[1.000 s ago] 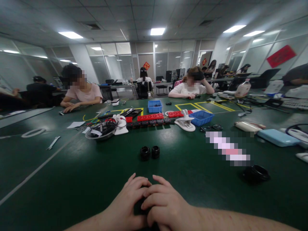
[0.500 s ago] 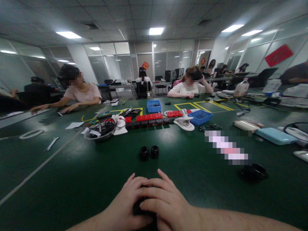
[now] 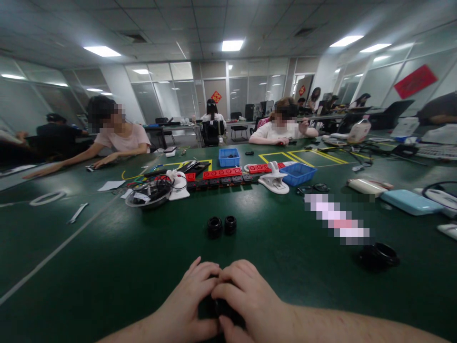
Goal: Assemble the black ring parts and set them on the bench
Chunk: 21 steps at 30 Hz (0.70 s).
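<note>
Both of my hands are closed around a dark object (image 3: pixel 229 312) close to the near table edge. My fingers cover most of it, so its kind cannot be made out. My left hand (image 3: pixel 187 297) curls round its left side, fingertips meeting those of the other hand. From the right, my right hand (image 3: pixel 252 295) wraps over the top with bent fingers. Beyond the hands, two short black ring-shaped parts stand side by side, a left one (image 3: pixel 214 233) and a smaller right one (image 3: pixel 230 229). A larger black ring-shaped part (image 3: pixel 379 256) lies farther right.
Across the green table (image 3: pixel 143 257) run red and black socket strips (image 3: pixel 223 173). Around them are a bowl of cables (image 3: pixel 148 195), a white clamp (image 3: pixel 274 181) and a blue bin (image 3: pixel 299 174). A wrench (image 3: pixel 77 213) lies left, a light-blue case (image 3: pixel 410 202) right. Two people sit opposite.
My right hand's raised index finger has bent down onto the dark object, and its fingers have shifted. My left hand stays nearly in place. The person at left has stretched an arm farther left.
</note>
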### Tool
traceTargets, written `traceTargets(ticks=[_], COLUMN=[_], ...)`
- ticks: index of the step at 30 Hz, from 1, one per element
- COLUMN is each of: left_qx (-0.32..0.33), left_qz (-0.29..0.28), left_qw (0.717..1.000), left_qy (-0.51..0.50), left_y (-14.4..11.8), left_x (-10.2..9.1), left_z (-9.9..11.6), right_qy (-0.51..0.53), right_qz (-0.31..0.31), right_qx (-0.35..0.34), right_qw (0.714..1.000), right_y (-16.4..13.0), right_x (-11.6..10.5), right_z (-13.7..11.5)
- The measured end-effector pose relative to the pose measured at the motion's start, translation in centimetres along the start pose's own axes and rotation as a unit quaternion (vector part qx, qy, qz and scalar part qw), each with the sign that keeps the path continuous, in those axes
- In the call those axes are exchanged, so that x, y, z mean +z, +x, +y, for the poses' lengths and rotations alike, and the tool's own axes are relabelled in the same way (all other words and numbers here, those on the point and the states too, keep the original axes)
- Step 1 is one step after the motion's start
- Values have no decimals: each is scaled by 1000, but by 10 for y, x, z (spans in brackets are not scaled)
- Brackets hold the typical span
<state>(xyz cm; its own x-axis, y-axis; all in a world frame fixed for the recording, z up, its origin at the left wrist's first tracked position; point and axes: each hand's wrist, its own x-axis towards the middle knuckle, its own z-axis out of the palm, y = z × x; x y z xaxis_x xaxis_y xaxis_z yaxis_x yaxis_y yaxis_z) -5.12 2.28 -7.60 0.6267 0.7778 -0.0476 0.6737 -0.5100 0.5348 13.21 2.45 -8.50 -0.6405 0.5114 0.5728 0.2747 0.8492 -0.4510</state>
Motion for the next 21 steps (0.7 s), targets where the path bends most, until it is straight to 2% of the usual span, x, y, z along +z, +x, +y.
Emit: traceTargets(ticks=[9,15,21], left_qx=[-1,9,13], left_qz=[-2,1,8], left_qw=[1000,1000,1000], left_qy=[3,10,12], left_y=[-1,0,0], left_x=[1,0,3], left_z=[-1,0,-2], right_qy=[32,55,36], right_qz=[40,29,43], right_qx=[-101,-108,-113], right_qw=[994,992,992], right_y=[5,4,0], right_x=[2,2,5], right_z=[3,5,5])
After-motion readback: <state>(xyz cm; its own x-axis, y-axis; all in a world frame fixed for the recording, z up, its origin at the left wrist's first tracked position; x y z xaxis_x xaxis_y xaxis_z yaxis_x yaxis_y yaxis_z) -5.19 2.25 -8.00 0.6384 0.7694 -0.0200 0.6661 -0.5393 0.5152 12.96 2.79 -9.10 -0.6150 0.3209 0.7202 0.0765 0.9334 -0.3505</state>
